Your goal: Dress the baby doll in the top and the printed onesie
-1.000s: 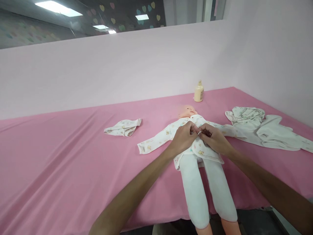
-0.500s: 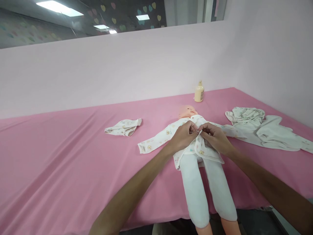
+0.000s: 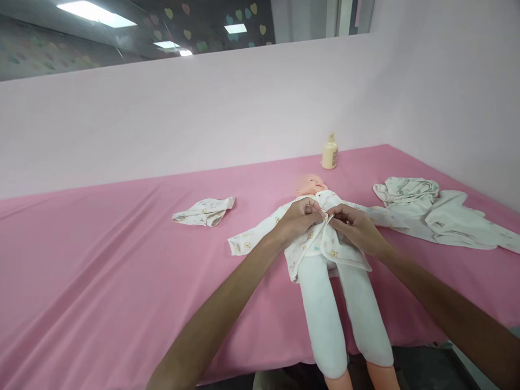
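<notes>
A baby doll (image 3: 311, 185) lies on its back, its legs hanging over the front edge of the pink-covered table. It wears a white printed baby jacket (image 3: 298, 259) with long sleeves, and white legs (image 3: 323, 314) show below the hem. Over the chest, my left hand (image 3: 303, 219) pinches one front edge of the jacket between thumb and fingers. Close beside it, my right hand (image 3: 352, 226) pinches the other front edge. The fingertips almost meet, and any fastener between them is too small to make out. Below the hands the jacket fronts hang apart.
A small printed cloth piece (image 3: 205, 212) lies left of the doll. Behind the doll's head stands a cream pump bottle (image 3: 330, 153). White clothes (image 3: 450, 219) lie heaped at the right. The pink sheet (image 3: 101, 281) has folds at the left, with a pale wall behind.
My left hand has shifted slightly up and left, opening a small gap from the right fingers. More of the jacket's front now shows under it. My right hand stays nearly in place.
</notes>
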